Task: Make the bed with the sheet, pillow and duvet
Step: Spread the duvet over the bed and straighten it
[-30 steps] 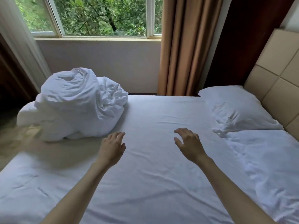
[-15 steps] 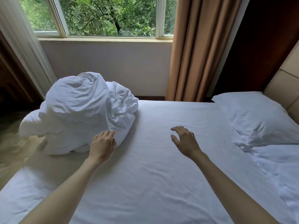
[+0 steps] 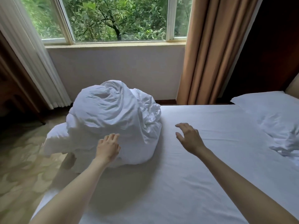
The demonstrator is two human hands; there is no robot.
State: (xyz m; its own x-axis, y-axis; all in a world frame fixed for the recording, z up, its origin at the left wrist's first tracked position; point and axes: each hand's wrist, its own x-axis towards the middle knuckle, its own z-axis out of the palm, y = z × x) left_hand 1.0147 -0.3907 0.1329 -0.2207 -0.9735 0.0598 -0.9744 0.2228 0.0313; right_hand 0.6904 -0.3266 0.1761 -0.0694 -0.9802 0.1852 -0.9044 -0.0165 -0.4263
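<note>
- Looked like you were on the duvet step: the sheet (image 3: pixel 186 167) was already lying pretty flat over the bed, and a pillow (image 3: pixel 271 113) sat up at the head end on the right.
- The duvet (image 3: pixel 113 113) was bunched in a twisted heap at the foot end on the far side, near the window (image 3: pixel 113 20), part of it hanging off the edge.
- Your left hand (image 3: pixel 108 147) rested on the near face of the heap, fingers fairly straight and close together, not really gripping as far as I could tell.
- Your right hand (image 3: pixel 189 138) hovered over the sheet just beside the heap, fingers spread and loosely bent, holding nothing.
- Next move, I'd guess: get both hands on the bundle, find an edge or corner, and shake it out across the bed.
</note>
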